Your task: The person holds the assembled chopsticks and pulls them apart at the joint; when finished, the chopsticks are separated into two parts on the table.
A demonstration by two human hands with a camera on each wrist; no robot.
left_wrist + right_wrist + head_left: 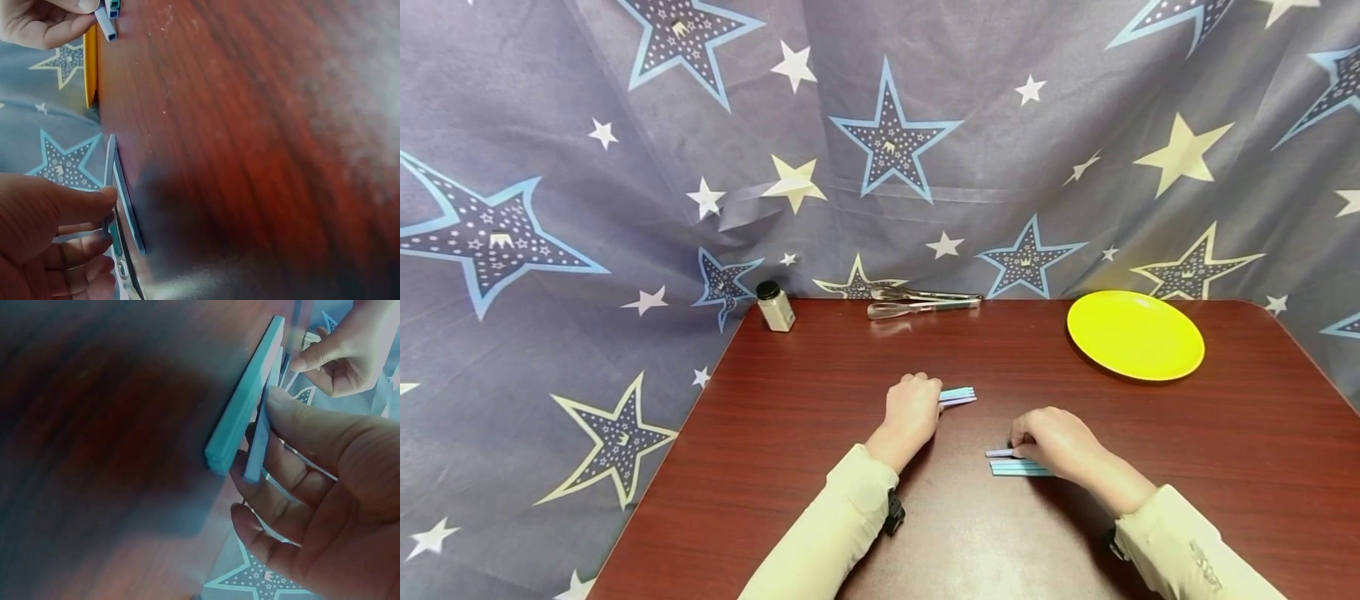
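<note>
Thin, straight plastic strips, teal and lilac, are near both hands; the lilac one by the right hand shows a hollow end in the left wrist view. My left hand [913, 410] pinches a slim bluish strip [109, 156] between thumb and fingers. Beside it another bluish strip [130, 209] lies on the table. In the head view, pale strips [957, 396] poke out to the right of this hand. My right hand [1056, 442] pinches a lilac strip [999, 453], its far part hidden by the fingers. Next to that, teal strips [1018, 468] lie side by side on the table.
A yellow plate [1135, 336] sits at the back right of the brown table [760, 467]. Metal tongs [925, 304] lie along the back edge. A black-capped jar [776, 307] stands at the back left corner. Behind hangs a star-patterned curtain [925, 225].
</note>
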